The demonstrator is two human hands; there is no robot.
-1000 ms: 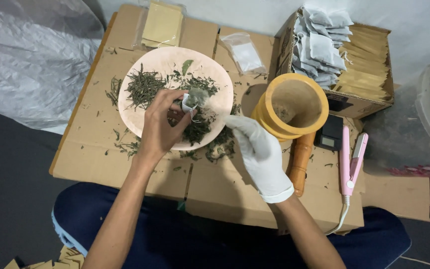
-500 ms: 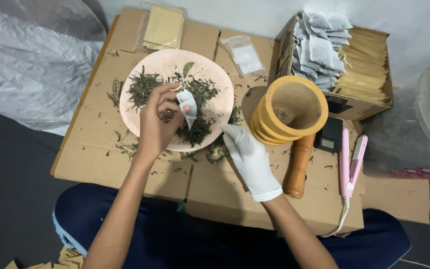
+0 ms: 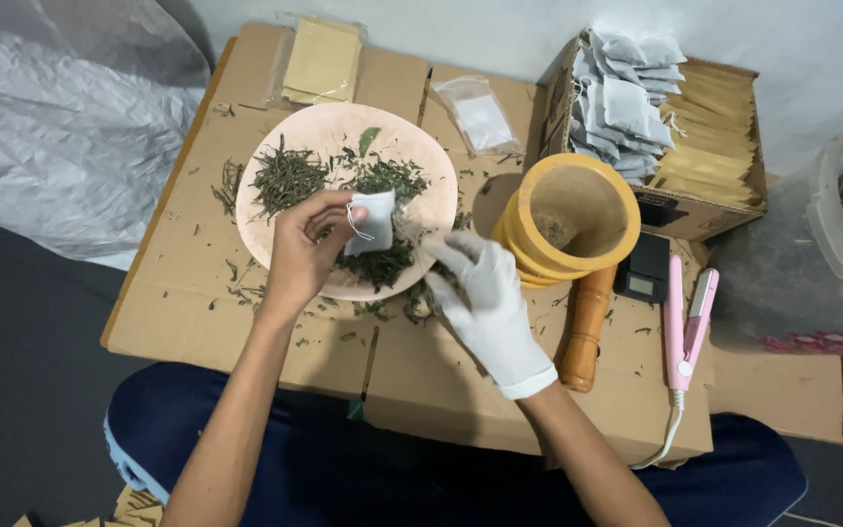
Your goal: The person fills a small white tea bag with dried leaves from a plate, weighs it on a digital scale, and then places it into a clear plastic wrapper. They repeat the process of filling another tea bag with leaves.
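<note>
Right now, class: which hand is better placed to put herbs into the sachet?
Right. The gloved right hand pinches herbs beside the sachet; the bare left hand is busy holding it.

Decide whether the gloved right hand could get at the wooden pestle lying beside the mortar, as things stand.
Probably yes. The right hand is at the plate's edge, and the pestle lies just to its right on the cardboard, with nothing on top of it or between them.
</note>
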